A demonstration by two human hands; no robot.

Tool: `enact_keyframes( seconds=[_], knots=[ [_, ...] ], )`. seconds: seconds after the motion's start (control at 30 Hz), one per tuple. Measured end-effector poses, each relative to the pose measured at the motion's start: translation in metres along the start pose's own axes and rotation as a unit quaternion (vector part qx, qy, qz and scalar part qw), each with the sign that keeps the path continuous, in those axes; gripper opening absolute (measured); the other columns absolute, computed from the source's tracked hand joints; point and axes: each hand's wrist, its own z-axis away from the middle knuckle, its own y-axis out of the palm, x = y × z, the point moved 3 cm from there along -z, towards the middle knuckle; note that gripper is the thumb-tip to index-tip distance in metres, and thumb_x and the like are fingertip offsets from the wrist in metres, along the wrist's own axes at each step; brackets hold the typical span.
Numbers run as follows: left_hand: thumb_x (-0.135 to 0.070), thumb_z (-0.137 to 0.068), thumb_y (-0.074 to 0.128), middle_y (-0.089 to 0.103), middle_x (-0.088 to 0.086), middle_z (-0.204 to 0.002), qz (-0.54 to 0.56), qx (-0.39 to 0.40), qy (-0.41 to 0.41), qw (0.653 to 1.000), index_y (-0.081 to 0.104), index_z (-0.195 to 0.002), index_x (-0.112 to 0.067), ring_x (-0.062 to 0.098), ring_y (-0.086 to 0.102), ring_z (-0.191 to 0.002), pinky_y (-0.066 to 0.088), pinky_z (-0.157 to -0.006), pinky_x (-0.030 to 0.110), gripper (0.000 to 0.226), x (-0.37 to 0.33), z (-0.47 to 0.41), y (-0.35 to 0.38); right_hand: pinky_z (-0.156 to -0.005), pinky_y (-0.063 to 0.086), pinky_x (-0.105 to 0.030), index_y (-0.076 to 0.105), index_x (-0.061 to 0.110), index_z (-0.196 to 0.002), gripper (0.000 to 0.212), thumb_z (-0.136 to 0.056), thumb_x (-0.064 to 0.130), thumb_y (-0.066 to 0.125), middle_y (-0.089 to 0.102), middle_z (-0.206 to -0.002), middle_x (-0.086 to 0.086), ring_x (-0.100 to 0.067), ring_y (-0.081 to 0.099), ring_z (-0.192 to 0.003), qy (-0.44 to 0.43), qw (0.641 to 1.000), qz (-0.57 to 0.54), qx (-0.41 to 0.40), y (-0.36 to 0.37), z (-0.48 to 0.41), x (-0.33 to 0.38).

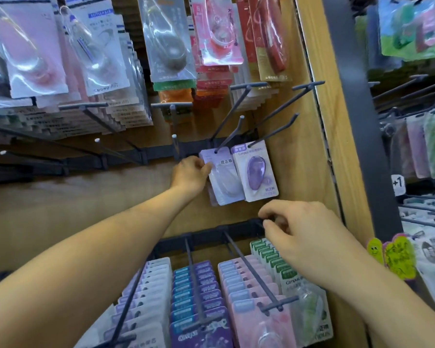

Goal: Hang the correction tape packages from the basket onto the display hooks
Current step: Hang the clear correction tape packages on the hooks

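Your left hand [190, 175] is pinching the pack [226, 182] by its left edge. The pack is hanging upright on the hook [229, 134], just right of that hand. Your right hand [301, 232] is hovering curled below, and I cannot tell whether it is holding anything.

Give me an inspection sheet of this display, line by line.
Surface: wooden display panel with dark hook rails.
Job's things: lilac packages hang on a hook, beside a purple package; basket not seen.
Clutter: nothing seen.
Hands: left hand grips the lilac packages' edge; right hand curled at the lower rail, hold unclear.
Cables: nothing seen.
Surroundings: upper stock, lower stock, another rack at right.
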Motion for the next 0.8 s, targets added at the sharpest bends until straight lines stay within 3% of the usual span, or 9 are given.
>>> enact_keyframes(
  seconds=[0.1, 0.2, 0.27, 0.37, 0.47, 0.6, 0.67, 0.8],
  knots=[
    [-0.033, -0.097, 0.058, 0.069, 0.009, -0.094, -0.024, 0.048, 0.0, 0.999, 0.054, -0.088, -0.027, 0.025, 0.067, -0.082, 0.06, -0.08, 0.044, 0.011, -0.018, 0.042, -0.017, -0.063, 0.04, -0.016, 0.066, 0.035, -0.107, 0.017, -0.096, 0.033, 0.054, 0.061, -0.069, 0.015, -0.001, 0.058, -0.069, -0.031, 0.998, -0.057, 0.015, 0.0, 0.005, 0.012],
    [-0.026, -0.099, 0.056, 0.07, 0.003, -0.084, -0.057, 0.088, 0.024, 0.994, 0.063, -0.098, -0.02, 0.014, 0.066, -0.066, 0.057, -0.062, 0.025, 0.009, -0.032, 0.094, -0.046, -0.058, 0.04, -0.012, 0.072, 0.028, -0.095, 0.014, -0.093, 0.027, 0.058, 0.062, -0.061, 0.013, 0.0, 0.057, -0.065, -0.076, 0.987, -0.139, 0.042, 0.001, 0.012, 0.029],
    [-0.017, -0.097, 0.056, 0.071, 0.0, -0.076, -0.056, 0.102, 0.031, 0.993, 0.067, -0.094, -0.019, 0.011, 0.065, -0.06, 0.054, -0.055, 0.021, 0.012, -0.037, 0.132, -0.071, -0.055, 0.04, -0.013, 0.072, 0.029, -0.089, 0.014, -0.092, 0.026, 0.059, 0.06, -0.058, 0.013, -0.003, 0.055, -0.057, -0.115, 0.975, -0.178, 0.066, 0.004, 0.02, 0.045],
    [-0.002, -0.087, 0.054, 0.07, 0.0, -0.066, -0.035, 0.078, 0.035, 0.996, 0.07, -0.084, -0.019, 0.013, 0.064, -0.057, 0.053, -0.057, 0.023, 0.023, -0.036, 0.192, -0.114, -0.049, 0.034, -0.018, 0.071, 0.027, -0.086, 0.013, -0.091, 0.026, 0.06, 0.057, -0.054, 0.002, -0.01, 0.047, -0.047, -0.183, 0.954, -0.217, 0.101, 0.01, 0.035, 0.074],
    [-0.013, -0.073, 0.051, 0.072, 0.0, -0.068, -0.061, 0.026, 0.041, 0.997, 0.071, -0.079, -0.022, 0.011, 0.066, -0.059, 0.053, -0.059, 0.024, 0.023, -0.028, 0.253, -0.159, -0.046, 0.033, -0.024, 0.069, 0.026, -0.087, 0.013, -0.094, 0.028, 0.059, 0.056, -0.053, 0.0, -0.016, 0.047, -0.046, -0.237, 0.934, -0.226, 0.147, 0.022, 0.058, 0.108],
    [-0.018, -0.068, 0.046, 0.07, -0.011, -0.068, -0.103, 0.011, -0.046, 0.994, 0.068, -0.072, -0.03, 0.007, 0.062, -0.058, 0.051, -0.059, 0.027, 0.026, 0.007, 0.328, -0.207, -0.053, 0.036, -0.023, 0.069, 0.025, -0.094, 0.013, -0.095, 0.028, 0.056, 0.051, -0.054, 0.008, -0.011, 0.043, -0.051, -0.294, 0.909, -0.201, 0.218, 0.053, 0.098, 0.156],
    [-0.025, -0.068, 0.044, 0.07, -0.006, -0.068, -0.144, 0.02, -0.098, 0.985, 0.067, -0.072, -0.033, 0.011, 0.062, -0.058, 0.049, -0.058, 0.03, 0.024, 0.035, 0.368, -0.225, -0.064, 0.046, -0.034, 0.066, 0.026, -0.102, 0.016, -0.098, 0.031, 0.051, 0.054, -0.062, 0.008, -0.009, 0.047, -0.058, -0.317, 0.893, -0.165, 0.272, 0.077, 0.123, 0.181],
    [-0.033, -0.073, 0.043, 0.068, -0.005, -0.065, -0.247, 0.036, -0.189, 0.95, 0.063, -0.073, -0.039, 0.008, 0.058, -0.056, 0.048, -0.059, 0.033, 0.021, 0.092, 0.458, -0.264, -0.072, 0.051, -0.039, 0.061, 0.027, -0.108, 0.017, -0.1, 0.033, 0.048, 0.068, -0.088, 0.002, -0.024, 0.06, -0.081, -0.349, 0.847, -0.106, 0.387, 0.141, 0.186, 0.224]
  ],
)
